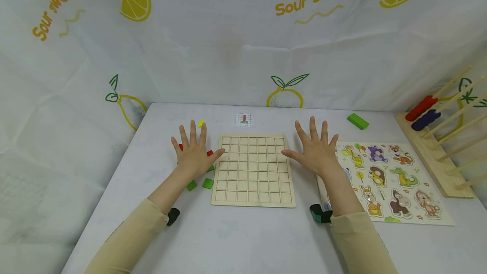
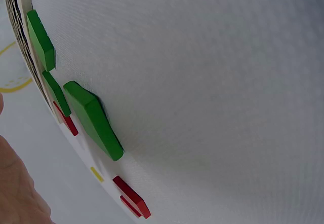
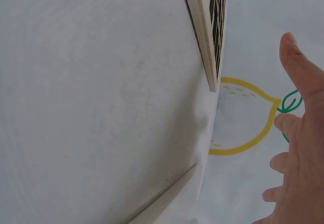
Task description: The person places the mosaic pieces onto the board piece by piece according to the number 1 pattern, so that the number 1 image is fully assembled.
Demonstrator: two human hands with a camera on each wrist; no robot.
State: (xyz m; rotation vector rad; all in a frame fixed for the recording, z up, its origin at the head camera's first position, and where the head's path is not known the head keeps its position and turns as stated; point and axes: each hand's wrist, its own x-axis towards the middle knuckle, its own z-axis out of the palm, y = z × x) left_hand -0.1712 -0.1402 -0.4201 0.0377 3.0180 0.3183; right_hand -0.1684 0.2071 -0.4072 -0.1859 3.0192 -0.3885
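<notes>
Two bare hands reach in over the table (image 1: 255, 240), each grip spread wide with fingers and thumb apart and holding nothing. The left hand (image 1: 195, 157) is raised palm down above a loose scatter of green tiles (image 1: 207, 183) and red tiles (image 1: 210, 153), some partly hidden by it in the head view; the left wrist view shows three of the green ones lying flat near one edge of the wooden grid board. The right hand (image 1: 316, 155) hovers likewise, its thumb pointing inward.

Between the hands lies the wooden grid board (image 1: 253, 172), flat on the table, its squares all bare; in the head view both thumb tips overlap its side edges. Just past the left fingertips sits a yellow piece (image 1: 201, 124), and behind the board a small pattern card (image 1: 244, 120) with a coloured figure on a grid.

To the right, partly behind the right forearm, lies an animal puzzle board (image 1: 414, 220). Beyond it is a green block (image 1: 358, 121), and farther right a wooden peg stand (image 1: 435, 168) carries red (image 1: 421, 108) and dark blue pieces (image 1: 426, 120). A white cloth (image 1: 213, 62) printed with lemons hangs behind the table.
</notes>
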